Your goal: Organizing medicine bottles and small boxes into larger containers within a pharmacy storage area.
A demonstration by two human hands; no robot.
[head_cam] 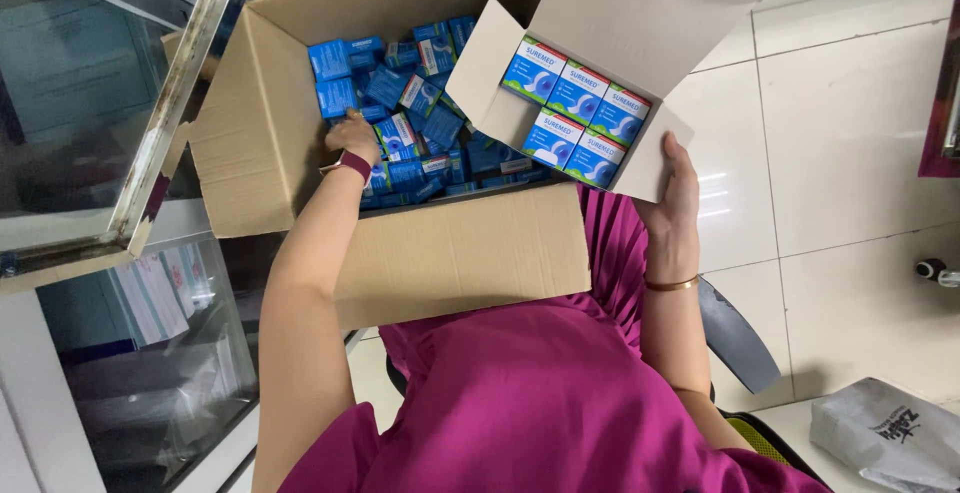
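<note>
head view, looking straight down. left hand [352,139] reaching into the large cardboard carton [460,253], down among the loose small blue boxes [400,103] heaped inside; fingers buried in the pile, so cannot tell whether that grip is closed on a box or merely resting on top. dark red wristband [354,164] at that wrist. right hand [675,208] out at the right, grip closed round the near right corner of a white carton [620,13], thumb along its side wall, holding it tilted above the far right edge of the large carton. inside the white carton, five small blue-and-white boxes with green and red edges [575,118], packed side by side in two rows, with bare space left at the far side. thin gold bangle [672,284] on the right wrist. magenta pleated garment [540,393] filling the near centre. glass cabinet with a metal frame [160,113] along the left. pale tiled floor [850,133] on the right, a grey plastic bag [890,433] lying at the near right corner, a dark chair edge [740,338] just beside the right forearm.
</note>
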